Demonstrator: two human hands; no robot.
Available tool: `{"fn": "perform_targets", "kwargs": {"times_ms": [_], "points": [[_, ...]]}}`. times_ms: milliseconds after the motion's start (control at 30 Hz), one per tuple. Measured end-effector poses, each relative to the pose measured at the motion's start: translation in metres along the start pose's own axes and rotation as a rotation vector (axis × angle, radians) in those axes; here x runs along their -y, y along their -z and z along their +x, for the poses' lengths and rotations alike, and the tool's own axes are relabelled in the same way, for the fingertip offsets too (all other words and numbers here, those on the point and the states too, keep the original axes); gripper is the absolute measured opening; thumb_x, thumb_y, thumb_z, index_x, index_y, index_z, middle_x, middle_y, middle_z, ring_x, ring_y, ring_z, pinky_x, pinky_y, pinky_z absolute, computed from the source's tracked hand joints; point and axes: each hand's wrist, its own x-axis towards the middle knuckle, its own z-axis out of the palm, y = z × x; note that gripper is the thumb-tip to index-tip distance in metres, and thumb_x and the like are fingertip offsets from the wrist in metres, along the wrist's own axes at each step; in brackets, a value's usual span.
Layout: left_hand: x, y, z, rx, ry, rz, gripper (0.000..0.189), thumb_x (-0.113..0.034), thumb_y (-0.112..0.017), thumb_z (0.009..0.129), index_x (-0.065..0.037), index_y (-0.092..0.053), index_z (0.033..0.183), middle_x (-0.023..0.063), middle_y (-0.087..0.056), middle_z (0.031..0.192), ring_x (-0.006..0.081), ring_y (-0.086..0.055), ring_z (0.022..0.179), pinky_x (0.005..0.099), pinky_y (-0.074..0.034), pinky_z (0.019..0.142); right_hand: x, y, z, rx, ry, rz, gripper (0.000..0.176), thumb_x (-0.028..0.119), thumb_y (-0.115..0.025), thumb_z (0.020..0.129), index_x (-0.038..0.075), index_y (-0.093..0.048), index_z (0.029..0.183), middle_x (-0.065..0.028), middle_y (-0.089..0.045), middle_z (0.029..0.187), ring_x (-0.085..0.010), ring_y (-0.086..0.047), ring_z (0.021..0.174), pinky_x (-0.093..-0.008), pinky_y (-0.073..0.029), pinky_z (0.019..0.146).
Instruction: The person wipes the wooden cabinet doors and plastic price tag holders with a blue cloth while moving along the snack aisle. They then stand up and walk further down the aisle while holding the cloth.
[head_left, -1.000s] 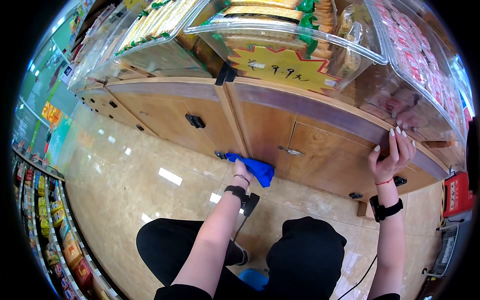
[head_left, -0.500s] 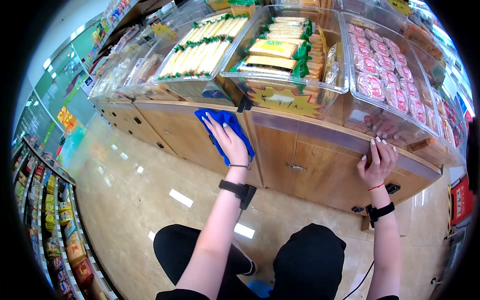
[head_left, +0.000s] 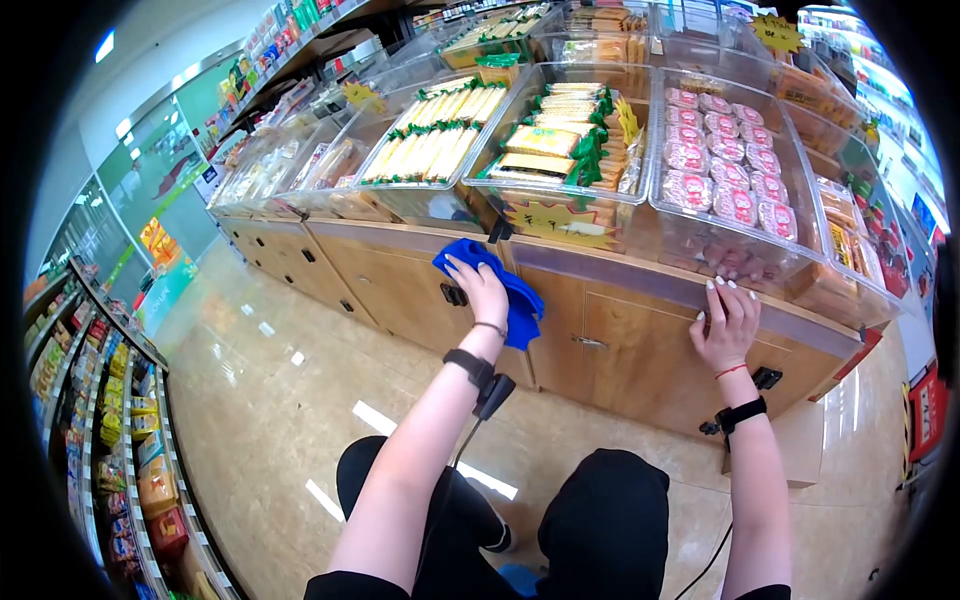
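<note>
My left hand [head_left: 480, 293] holds a blue cloth [head_left: 523, 305] against the wooden cabinet [head_left: 640, 335], close to the seam between two door sections. Part of the cloth hangs loose on the right of the hand, and the palm side is hidden. A black door handle [head_left: 454, 295] shows just left of the cloth. Farther right, my right hand [head_left: 730, 325] rests with fingers stretched out on the cabinet's upper edge, below a clear bin [head_left: 690, 235] of pink-wrapped round packs [head_left: 735, 205]. It holds nothing that I can see.
Clear bins of packaged snacks [head_left: 548, 140] line the cabinet top, one with a yellow starburst sign [head_left: 560, 222]. Shelves of bagged goods [head_left: 115, 420] stand at left on the shiny tiled floor [head_left: 250, 400]. My knees [head_left: 610, 520] are bent before the cabinet.
The view has tilted up slightly. My left hand and the cloth have shifted right along the cabinet front, uncovering the black handle; the cloth is more bunched. My right hand stays at the edge.
</note>
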Motion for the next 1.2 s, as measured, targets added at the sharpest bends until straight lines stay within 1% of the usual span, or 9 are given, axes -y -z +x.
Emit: {"fn": "perform_targets", "kwargs": {"times_ms": [167, 233, 400, 533, 600, 667, 767, 1100, 1200], "points": [[0.002, 0.010, 0.031, 0.008, 0.234, 0.008, 0.070, -0.023, -0.037, 0.089, 0.007, -0.004, 0.143, 0.0286, -0.005, 0.149, 0.0376, -0.008, 0.140, 0.0377, -0.012, 0.114, 0.005, 0.013, 0.004, 0.054, -0.054, 0.062, 0.052, 0.012, -0.060, 0.071, 0.013, -0.053, 0.123, -0.0042, -0.050, 0.122, -0.0230, -0.046, 0.114, -0.0443, -0.033, 0.100], [0.056, 0.011, 0.064, 0.132, 0.271, -0.048, 0.071, -0.023, -0.038, 0.089, 0.004, -0.004, 0.144, 0.0259, -0.008, 0.150, 0.0368, -0.014, 0.139, 0.0383, -0.018, 0.112, 0.006, 0.019, 0.007, 0.065, -0.071, 0.095, 0.051, 0.010, -0.060, 0.071, 0.012, -0.054, 0.122, -0.0052, -0.051, 0.120, -0.0238, -0.046, 0.114, -0.0444, -0.035, 0.099], [0.017, 0.023, 0.044, 0.239, 0.486, -0.403, 0.058, -0.009, -0.040, 0.091, -0.017, -0.019, 0.144, 0.0096, -0.051, 0.119, 0.0254, -0.060, 0.092, 0.0416, -0.052, 0.079, 0.009, 0.026, 0.013, 0.067, -0.137, 0.168, 0.048, 0.010, -0.061, 0.072, 0.010, -0.054, 0.120, -0.0065, -0.052, 0.117, -0.0254, -0.047, 0.112, -0.0457, -0.034, 0.099], [0.005, 0.020, 0.029, 0.188, 0.476, -0.349, 0.058, -0.006, -0.040, 0.092, -0.016, -0.018, 0.145, 0.0089, -0.050, 0.123, 0.0238, -0.057, 0.100, 0.0397, -0.050, 0.084, 0.017, 0.025, 0.016, 0.047, -0.185, 0.188, 0.045, 0.011, -0.061, 0.073, 0.009, -0.055, 0.117, -0.0072, -0.052, 0.115, -0.0265, -0.047, 0.111, -0.0467, -0.033, 0.100], [0.027, 0.015, 0.038, 0.154, 0.429, -0.281, 0.067, -0.008, -0.042, 0.092, -0.017, -0.006, 0.148, 0.0106, -0.046, 0.130, 0.0237, -0.055, 0.103, 0.0383, -0.047, 0.086, 0.020, 0.022, 0.017, 0.031, -0.216, 0.184, 0.042, 0.011, -0.060, 0.074, 0.009, -0.055, 0.116, -0.0092, -0.054, 0.112, -0.0275, -0.047, 0.109, -0.0465, -0.032, 0.100], [0.024, 0.022, 0.040, 0.182, 0.382, -0.262, 0.071, -0.014, -0.047, 0.089, -0.006, -0.007, 0.147, 0.0163, -0.026, 0.148, 0.0293, -0.036, 0.130, 0.0351, -0.033, 0.104, 0.024, 0.019, 0.019, 0.028, -0.253, 0.164, 0.042, 0.012, -0.059, 0.075, 0.008, -0.055, 0.116, -0.0103, -0.054, 0.111, -0.0279, -0.047, 0.108, -0.0463, -0.032, 0.100], [0.011, 0.039, 0.049, 0.169, 0.433, -0.267, 0.072, -0.016, -0.048, 0.089, -0.005, -0.007, 0.147, 0.0173, -0.020, 0.150, 0.0300, -0.027, 0.136, 0.0339, -0.026, 0.108, 0.034, 0.024, 0.027, 0.040, -0.294, 0.149, 0.037, 0.012, -0.057, 0.078, 0.006, -0.058, 0.115, -0.0113, -0.056, 0.107, -0.0289, -0.048, 0.105, -0.0440, -0.032, 0.099], [0.081, 0.095, 0.163, -0.028, 0.295, -0.258, 0.068, -0.018, -0.042, 0.089, 0.003, -0.010, 0.144, 0.0211, -0.018, 0.149, 0.0310, -0.021, 0.138, 0.0316, -0.021, 0.110, 0.031, 0.000, 0.015, 0.024, -0.324, 0.059, 0.027, 0.009, -0.046, 0.090, -0.001, -0.059, 0.111, -0.0119, -0.058, 0.110, -0.0262, -0.050, 0.105, -0.0381, -0.035, 0.098], [0.091, 0.130, 0.200, 0.033, 0.291, -0.418, 0.063, -0.013, -0.041, 0.090, -0.003, -0.014, 0.146, 0.0133, -0.043, 0.133, 0.0217, -0.049, 0.111, 0.0302, -0.041, 0.092, 0.038, -0.008, 0.014, -0.017, -0.410, 0.008, 0.027, 0.010, -0.042, 0.094, -0.003, -0.058, 0.111, -0.0125, -0.057, 0.110, -0.0257, -0.051, 0.105, -0.0374, -0.036, 0.097]]}}
